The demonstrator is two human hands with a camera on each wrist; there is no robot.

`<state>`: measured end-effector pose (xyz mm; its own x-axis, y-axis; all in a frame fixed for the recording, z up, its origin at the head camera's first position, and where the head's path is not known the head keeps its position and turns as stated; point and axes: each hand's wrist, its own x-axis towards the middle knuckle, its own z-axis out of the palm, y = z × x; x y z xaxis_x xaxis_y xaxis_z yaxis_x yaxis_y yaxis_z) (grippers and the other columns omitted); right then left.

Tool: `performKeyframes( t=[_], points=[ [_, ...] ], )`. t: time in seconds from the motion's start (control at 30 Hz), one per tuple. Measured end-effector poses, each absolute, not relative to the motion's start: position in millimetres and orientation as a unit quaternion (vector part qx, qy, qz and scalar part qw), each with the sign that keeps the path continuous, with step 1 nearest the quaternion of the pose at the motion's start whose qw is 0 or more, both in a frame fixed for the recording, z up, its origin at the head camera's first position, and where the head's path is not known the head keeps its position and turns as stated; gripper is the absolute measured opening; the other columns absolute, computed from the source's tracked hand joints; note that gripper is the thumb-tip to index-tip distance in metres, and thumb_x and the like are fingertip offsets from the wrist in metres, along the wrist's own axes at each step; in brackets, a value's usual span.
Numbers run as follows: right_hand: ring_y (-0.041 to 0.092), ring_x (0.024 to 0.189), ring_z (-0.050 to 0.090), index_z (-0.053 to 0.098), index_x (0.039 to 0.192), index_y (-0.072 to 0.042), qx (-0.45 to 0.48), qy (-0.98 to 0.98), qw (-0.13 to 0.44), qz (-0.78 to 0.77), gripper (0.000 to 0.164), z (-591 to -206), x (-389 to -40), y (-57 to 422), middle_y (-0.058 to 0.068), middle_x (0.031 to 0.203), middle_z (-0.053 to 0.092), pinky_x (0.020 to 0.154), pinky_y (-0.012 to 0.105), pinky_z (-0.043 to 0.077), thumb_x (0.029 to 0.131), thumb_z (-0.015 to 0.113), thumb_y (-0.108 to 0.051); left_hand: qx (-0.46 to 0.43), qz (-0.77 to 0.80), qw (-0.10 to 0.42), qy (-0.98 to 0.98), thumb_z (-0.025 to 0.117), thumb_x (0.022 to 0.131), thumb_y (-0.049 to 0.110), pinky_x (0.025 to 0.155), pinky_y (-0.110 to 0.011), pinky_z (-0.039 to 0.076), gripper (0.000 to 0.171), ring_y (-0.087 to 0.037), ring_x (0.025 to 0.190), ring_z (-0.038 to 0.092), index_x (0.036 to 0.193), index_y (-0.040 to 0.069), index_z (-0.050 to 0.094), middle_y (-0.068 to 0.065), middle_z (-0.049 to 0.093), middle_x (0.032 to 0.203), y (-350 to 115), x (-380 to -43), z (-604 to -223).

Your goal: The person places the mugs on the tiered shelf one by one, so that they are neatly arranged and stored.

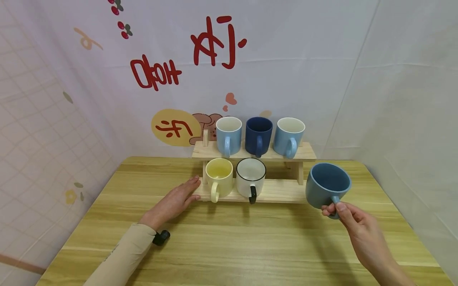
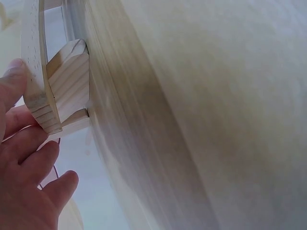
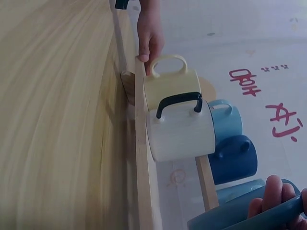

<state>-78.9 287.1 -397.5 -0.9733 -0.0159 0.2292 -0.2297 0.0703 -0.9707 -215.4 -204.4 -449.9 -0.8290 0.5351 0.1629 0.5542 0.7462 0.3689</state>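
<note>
At the right, my right hand (image 1: 366, 230) pinches a grey-blue mug (image 1: 323, 194) by its handle, thumb on top. The mug is held up just off the right end of the lower shelf, its mouth facing up. My left hand (image 1: 175, 202) holds the left end of the two-tier wooden rack (image 1: 282, 190). In the left wrist view the thumb lies on the board (image 2: 36, 86) and fingers bend at its end. On the lower tier sit a yellow mug (image 1: 225, 184) and a white mug (image 1: 245, 184) with black rim and handle.
The upper tier carries a light blue mug (image 1: 234, 139), a navy mug (image 1: 252, 137) and another light blue mug (image 1: 280, 139). The rack stands on a wood-grain table (image 1: 229, 246). A printed white cloth (image 1: 304, 59) hangs close behind, with more cloth at both sides.
</note>
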Motion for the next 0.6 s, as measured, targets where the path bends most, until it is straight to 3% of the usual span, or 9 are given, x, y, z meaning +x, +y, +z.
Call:
performKeyframes(
  t=[0.6],
  points=[
    [0.011,0.101,0.069,0.064,0.112,0.018,0.081,-0.728,0.057,0.679,0.034,-401,-98,248,0.010,0.099,0.076,0.095,0.017,0.048,0.112,0.046,-0.011,-0.289,-0.202,0.016,-0.936,0.059,0.107,0.030,0.117,-0.058,0.036,0.060,-0.039,0.148,0.038,0.153,-0.004,0.045,-0.019,0.036,0.163,-204,-214,-448]
  ],
)
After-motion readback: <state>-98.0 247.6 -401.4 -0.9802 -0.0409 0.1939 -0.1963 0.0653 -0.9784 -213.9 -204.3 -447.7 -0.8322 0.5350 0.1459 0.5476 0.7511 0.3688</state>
